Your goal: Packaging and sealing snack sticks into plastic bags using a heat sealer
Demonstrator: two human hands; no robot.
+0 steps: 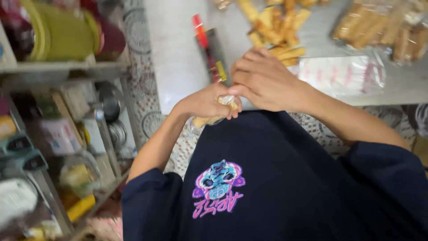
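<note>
— Head view looks straight down: what's in the left hand (207, 103)?

— A small clear bag (213, 117) of golden sticks, fist pressed shut around it, held near the body at the surface (178, 58) edge.

— And the right hand (263, 80)?

— Over the bag's top, fingertips pinching the plastic where it sticks out of the left fist. Looks like the mouth is being closed, though the fingers hide it.

— How far along, would you say?

— Partway, I'd judge. A loose pile of sticks (276, 27) lies far on the surface, unbagged. Filled packs (383, 29) sit far right, and a flat stack of empty bags (341, 73) just right of the hands.

— Anything else about?

— A red-capped tool (209, 49) lying left of the pile, and a cluttered shelf (67, 71) at far left with green plates (58, 31).
</note>
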